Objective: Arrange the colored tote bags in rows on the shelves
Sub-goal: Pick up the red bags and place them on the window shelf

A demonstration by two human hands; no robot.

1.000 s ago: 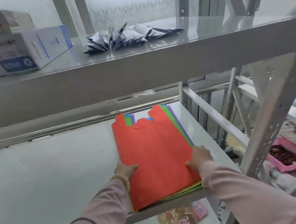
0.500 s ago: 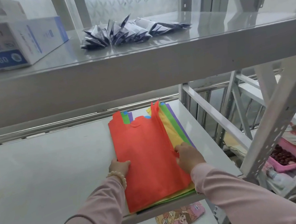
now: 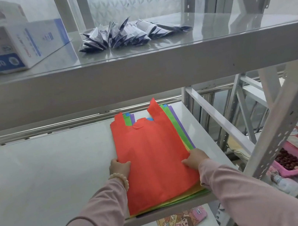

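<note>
Our stack of tote bags [image 3: 151, 160] runs front-to-back, handles [image 3: 154, 110] toward the shelf [image 3: 47, 176] rear; our left hand [image 3: 119, 168] and right hand [image 3: 195, 159] pinch its sides, fingertips hidden beneath.

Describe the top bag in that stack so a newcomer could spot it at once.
On the grey metal rack, find the shelf under the one holding boxes. At its right end lies a stack of tote bags. The orange-red tote bag is on top, fully shown; the green, purple and yellow ones show only edges.
</note>
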